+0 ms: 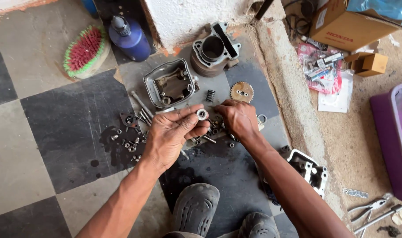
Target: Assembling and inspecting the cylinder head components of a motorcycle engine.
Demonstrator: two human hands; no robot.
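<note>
Left hand (170,132) palm-up, narrow pinch: thumb and forefinger hold a small round metal retainer (202,114), bore facing the camera, its axis pointing up toward the head. It sits at the fingertips, above the floor and clear of it.

Right hand (238,119) palm-down, fingers curled into the pile of small engine parts (212,132) on the dark floor tile (64,128). Can't tell if it has pinched anything; fingertips are hidden.

Key relation: the retainer lies just left of the right hand's fingers, close but apart. The right hand is the nearer one to the valve spring (210,95) and the cam sprocket (242,91), both just beyond its knuckles.

Around them: valve cover (170,83) lies open side up beyond the left hand, cylinder block (214,50) behind it, bolts and nuts (130,143) scattered to the left, cylinder head (309,169) by the right forearm.
</note>
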